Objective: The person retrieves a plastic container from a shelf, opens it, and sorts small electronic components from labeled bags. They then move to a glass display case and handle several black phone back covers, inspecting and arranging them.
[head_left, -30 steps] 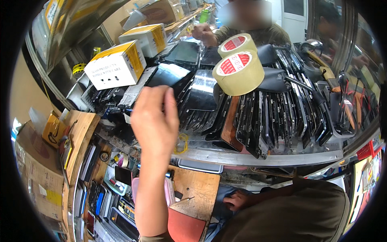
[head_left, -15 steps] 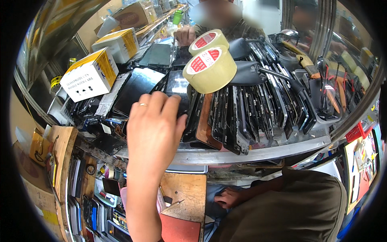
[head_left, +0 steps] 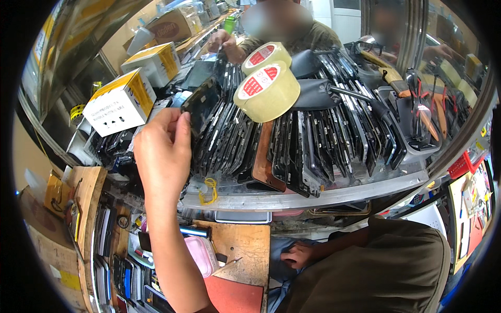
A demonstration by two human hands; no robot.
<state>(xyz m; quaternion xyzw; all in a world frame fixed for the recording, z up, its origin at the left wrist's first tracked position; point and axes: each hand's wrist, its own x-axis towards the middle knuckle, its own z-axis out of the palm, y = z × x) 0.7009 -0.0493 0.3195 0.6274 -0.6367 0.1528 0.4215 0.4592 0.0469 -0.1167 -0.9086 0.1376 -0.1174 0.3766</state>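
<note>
My left hand [head_left: 166, 148] is closed, with thumb and fingers pinching the edge of a dark phone screen [head_left: 202, 107]. The screen leans at the left end of a long row of phone screens and frames [head_left: 229, 141] standing on edge. A brown phone panel [head_left: 265, 156] stands out among them. Two rolls of clear tape [head_left: 282, 99] lie on top of the row, beside a black pouch-like piece [head_left: 313, 94]. Down at the right, my right hand [head_left: 298, 255] rests on my jeans, its fingers loosely laid and holding nothing.
White-and-yellow boxes [head_left: 117, 112] stand at the left. A grey tray of pliers and tools [head_left: 417, 125] is at the right. A yellow band [head_left: 209, 191] lies on the metal ledge [head_left: 313, 201]. Below are a pink container [head_left: 201, 255] and a wooden board [head_left: 237, 240]. Glass behind carries a reflection.
My left hand has moved left and pinches a screen edge. Screens that lay flat at the row's left end now stand on edge, and the yellow band has come into sight.
</note>
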